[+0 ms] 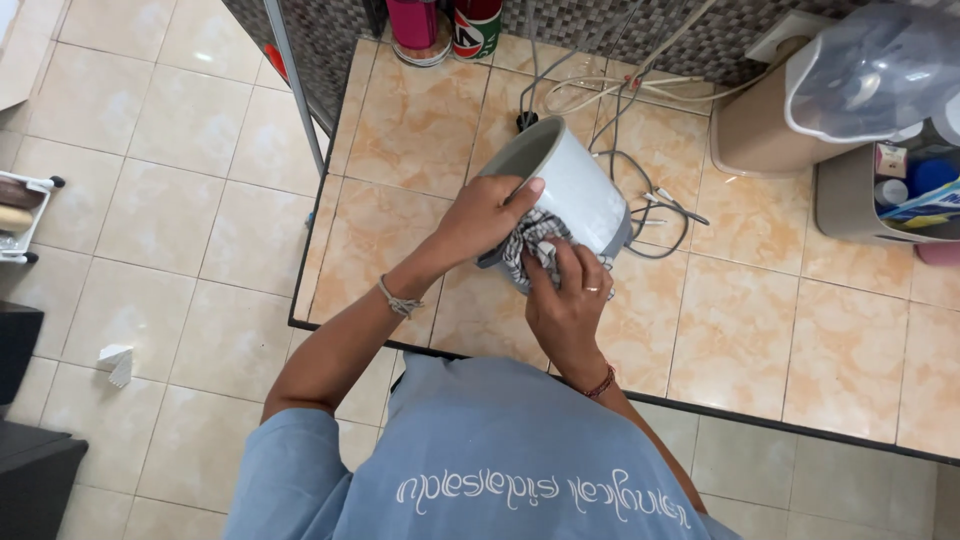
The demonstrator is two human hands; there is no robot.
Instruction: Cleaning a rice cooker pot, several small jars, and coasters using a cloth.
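Currently one pale grey appliance pot (575,185) lies tipped on its side on the tiled table (800,330), open mouth toward the far left, base toward the person. Left hand (485,215) grips the rim, fingers (525,190) curled over the edge and closed on it, thumb side underneath. Right hand (565,295) presses one checked cloth (530,240) against the lower outer wall near the base; its fingers are folded narrow around the bunched cloth.

Progress, judged: wiping of the outside is under way, somewhere mid-course. The upper wall looks clean and dry, though I cannot tell whether it has been wiped. The underside and the inside are hidden, so their condition is unknown. The pot is not yet set upright.

Count:
- pot: 1
- cloth: 1
- hands at work: 2, both the person's own
- cylindrical containers at the far edge: 2, one pink (415,25), one green and red (478,25)
- tangle of cords (640,150) behind the pot: several strands, exact number not separable
- beige appliance with a clear lid (870,70): 1
- grey storage bin (850,200) holding small items, right edge: 1

One small white object (115,362) lies on the floor, left side.
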